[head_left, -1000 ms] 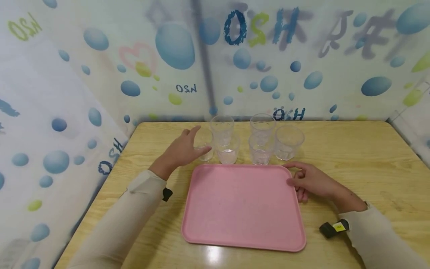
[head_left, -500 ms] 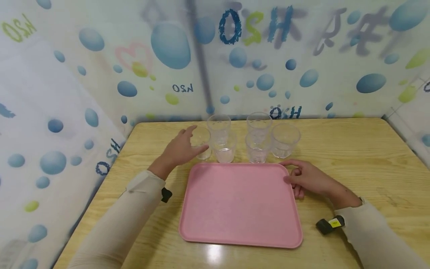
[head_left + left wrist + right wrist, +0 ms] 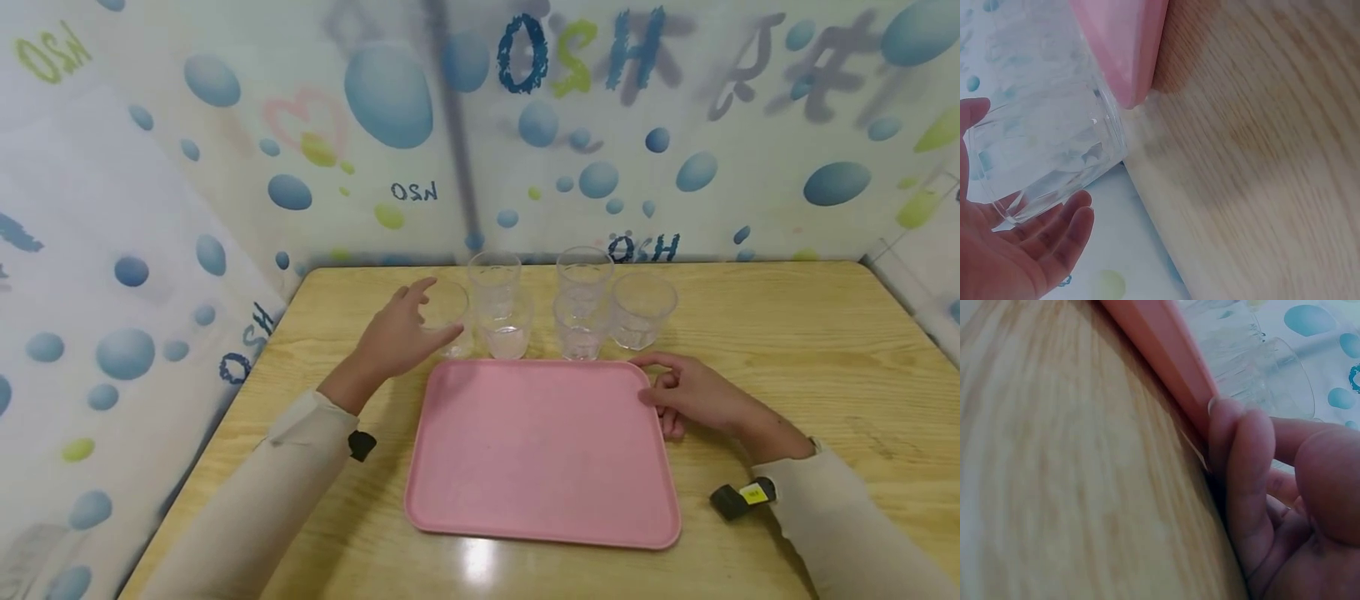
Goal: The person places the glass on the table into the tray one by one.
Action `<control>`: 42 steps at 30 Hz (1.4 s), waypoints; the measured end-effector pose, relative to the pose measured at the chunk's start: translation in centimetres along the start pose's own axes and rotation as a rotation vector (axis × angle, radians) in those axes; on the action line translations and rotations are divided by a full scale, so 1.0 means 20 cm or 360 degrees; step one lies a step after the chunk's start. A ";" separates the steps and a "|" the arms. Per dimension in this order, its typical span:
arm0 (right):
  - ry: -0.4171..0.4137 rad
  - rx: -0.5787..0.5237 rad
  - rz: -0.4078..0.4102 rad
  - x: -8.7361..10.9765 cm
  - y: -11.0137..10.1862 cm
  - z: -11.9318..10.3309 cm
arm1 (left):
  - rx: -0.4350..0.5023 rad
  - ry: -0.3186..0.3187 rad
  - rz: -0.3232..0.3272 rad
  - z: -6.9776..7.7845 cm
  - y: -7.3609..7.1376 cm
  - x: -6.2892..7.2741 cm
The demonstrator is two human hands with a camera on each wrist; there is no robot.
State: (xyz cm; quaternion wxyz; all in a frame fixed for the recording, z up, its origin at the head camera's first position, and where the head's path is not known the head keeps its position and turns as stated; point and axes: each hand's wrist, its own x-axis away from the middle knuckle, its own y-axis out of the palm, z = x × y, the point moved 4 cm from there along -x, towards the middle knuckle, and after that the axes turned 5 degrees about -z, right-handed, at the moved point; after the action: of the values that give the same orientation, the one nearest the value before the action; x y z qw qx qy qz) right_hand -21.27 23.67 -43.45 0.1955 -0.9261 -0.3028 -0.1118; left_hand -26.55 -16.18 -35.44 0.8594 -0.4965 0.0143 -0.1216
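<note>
A pink tray (image 3: 543,454) lies flat on the wooden table, its long side toward me. Several clear glasses stand behind it in two groups. My left hand (image 3: 395,332) is around the leftmost glass (image 3: 450,310), thumb and fingers spread apart. In the left wrist view that glass (image 3: 1054,144) sits between thumb and fingers, with fingertips right at its side. My right hand (image 3: 693,396) holds the tray's back right corner, thumb on the rim and index finger along the back edge. The right wrist view shows curled fingertips (image 3: 1250,437) against the tray's outer side (image 3: 1169,356).
Close to the tray's back edge are two front glasses (image 3: 506,329) (image 3: 580,329), and another glass (image 3: 643,310) stands at the right end. Behind the table (image 3: 810,350) rises a wall sheet (image 3: 637,150) printed with blue drops. Another patterned wall (image 3: 172,317) borders the table's left.
My left hand has drawn back slightly to the left and toward me beside the leftmost glass. The right hand stays at the tray's corner; the view shifts a little.
</note>
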 end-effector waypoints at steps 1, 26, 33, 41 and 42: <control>0.0004 -0.0003 0.0001 0.00 0.00 0.00 | 0.0010 0.0003 -0.0001 0.00 0.00 0.01; 0.0019 -0.0025 0.0007 -0.01 0.00 0.03 | 0.0036 0.0083 -0.0184 0.13 0.09 0.21; 0.0007 -0.0005 0.0013 -0.01 -0.01 0.02 | -0.0004 0.0092 -0.0237 0.13 0.10 0.22; 0.0009 -0.0021 0.0005 -0.02 -0.01 0.02 | -0.0037 0.0098 -0.0271 0.14 0.11 0.22; 0.0009 -0.0024 0.0003 -0.02 -0.01 0.02 | -0.0036 0.0098 -0.0275 0.14 0.11 0.23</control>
State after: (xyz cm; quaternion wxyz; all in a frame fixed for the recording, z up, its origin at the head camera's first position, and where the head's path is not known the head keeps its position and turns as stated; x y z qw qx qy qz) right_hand -21.56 23.78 -43.88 0.1895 -0.9275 -0.3004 -0.1166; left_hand -21.36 -13.81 -35.44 0.8391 -0.5016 -0.0008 -0.2102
